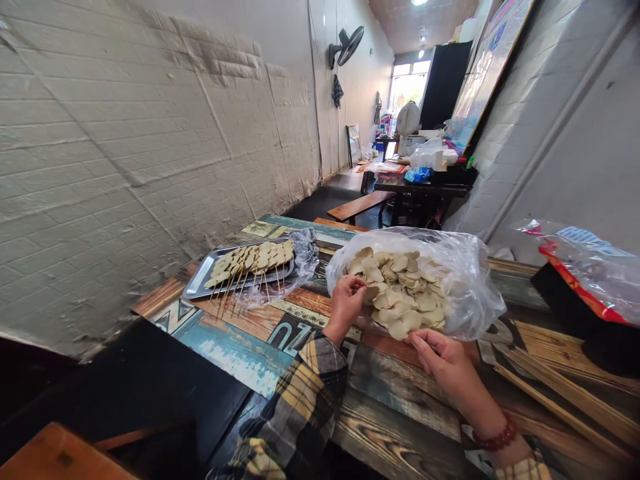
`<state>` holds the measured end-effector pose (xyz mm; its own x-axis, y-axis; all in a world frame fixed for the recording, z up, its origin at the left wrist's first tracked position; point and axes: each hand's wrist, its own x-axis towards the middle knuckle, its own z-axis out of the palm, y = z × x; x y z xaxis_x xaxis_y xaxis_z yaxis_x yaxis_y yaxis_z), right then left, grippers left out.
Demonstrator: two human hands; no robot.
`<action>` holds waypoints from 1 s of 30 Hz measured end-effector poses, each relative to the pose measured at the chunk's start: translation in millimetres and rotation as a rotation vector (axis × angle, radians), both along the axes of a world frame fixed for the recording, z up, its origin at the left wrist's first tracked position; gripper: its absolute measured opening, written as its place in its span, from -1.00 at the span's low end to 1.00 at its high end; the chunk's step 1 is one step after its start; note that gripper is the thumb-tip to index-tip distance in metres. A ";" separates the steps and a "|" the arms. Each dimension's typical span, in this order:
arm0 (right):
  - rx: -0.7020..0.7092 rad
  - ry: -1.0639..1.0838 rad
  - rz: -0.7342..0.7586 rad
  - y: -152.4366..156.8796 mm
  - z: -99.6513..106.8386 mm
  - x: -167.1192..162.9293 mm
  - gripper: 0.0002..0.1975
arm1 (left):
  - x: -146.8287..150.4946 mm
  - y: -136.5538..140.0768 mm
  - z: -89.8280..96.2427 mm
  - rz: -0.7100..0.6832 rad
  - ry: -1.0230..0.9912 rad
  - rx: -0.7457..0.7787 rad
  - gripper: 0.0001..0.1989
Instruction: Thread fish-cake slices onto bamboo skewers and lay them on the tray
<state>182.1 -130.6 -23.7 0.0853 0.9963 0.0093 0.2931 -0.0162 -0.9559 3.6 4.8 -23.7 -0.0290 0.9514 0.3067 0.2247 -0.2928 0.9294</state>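
A clear plastic bag (470, 293) lies open on the table, with a heap of thin, round, pale beige slices (400, 293) spilling toward me. My left hand (346, 303) is at the heap's left edge, its fingers curled and pressed together; what they hold, if anything, is hidden. At the near edge, my right hand (440, 357) pinches the rim of one slice (403, 325) between thumb and fingers. To the left, a metal tray (200, 283) bears rows of similar slices threaded on thin wooden skewers (250, 260), whose bare ends stick out over the near rim.
Loose bamboo skewers (560, 387) lie at the table's right. Behind them stands a black box (565, 293) with red-edged plastic packaging (595, 267). Crumpled plastic (304, 253) rests beside the tray. A brick wall (125, 133) borders the left; a bench (357, 205) stands beyond.
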 end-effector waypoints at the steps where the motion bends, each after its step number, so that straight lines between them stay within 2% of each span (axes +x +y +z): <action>1: 0.004 -0.002 -0.001 -0.1 0.7 -0.2 -0.60 | -1.1 -0.1 0.3 0.048 0.127 0.081 -0.95; 4: 0.008 -0.012 -0.003 -0.2 2.5 -0.6 -0.60 | -3.4 -3.0 1.7 0.067 0.394 0.217 -0.88; 7: 0.010 -0.016 -0.003 0.1 2.9 -0.7 -0.61 | -3.1 -7.7 3.4 -0.019 0.577 0.264 -0.82; 10: 0.005 -0.010 0.002 0.4 2.0 -0.3 -0.61 | -2.3 -11.8 6.1 -0.024 0.768 0.287 -0.80; 14: 0.002 -0.008 0.005 0.5 0.2 0.0 -0.59 | -2.4 -13.8 8.1 -0.044 0.855 0.276 -0.82; 16: 0.005 -0.008 -0.001 0.7 -0.4 0.1 -0.59 | -2.5 -12.3 6.9 -0.067 0.779 0.260 -0.82; 18: 0.005 0.000 -0.002 1.0 -0.8 0.4 -0.59 | -2.4 -8.7 4.6 -0.071 0.613 0.219 -0.85; 20: 0.007 0.012 0.000 1.2 -0.8 0.8 -0.59 | -2.0 -3.8 2.5 -0.047 0.376 0.135 -0.89; 23: 0.015 0.026 -0.009 0.8 0.8 0.8 -0.58 | -1.1 1.9 1.1 -0.036 -0.042 -0.074 -0.96; 26: 0.020 0.047 -0.017 -0.5 3.6 -0.6 -0.58 | -0.4 2.1 2.6 -0.120 -0.405 -0.287 -0.81; 30: 0.004 0.052 0.009 -1.8 4.7 -3.0 -0.59 | -0.5 -2.0 7.4 -0.174 -0.605 -0.379 -0.64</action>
